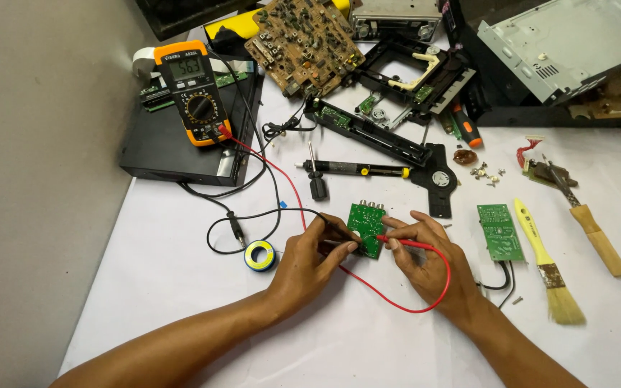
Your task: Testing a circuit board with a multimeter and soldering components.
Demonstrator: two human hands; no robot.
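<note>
Small green circuit board (366,228): lies on the white table cover (181,287), between both hands, long axis running away from the person.
Left hand (309,260): fingers pinched on black probe (339,228), tip at board's left edge.
Right hand (422,253): fingers pinched on red probe (405,243), tip on board's right side.
Nearer hand: both touching, via probes.
Multimeter (190,92): far left, atop black box (174,147).
Containers: none in use.

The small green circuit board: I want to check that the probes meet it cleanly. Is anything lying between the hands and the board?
Nothing visible does. The left hand and the right hand flank the small green circuit board, and the black probe and red probe both reach its surface directly.
</note>
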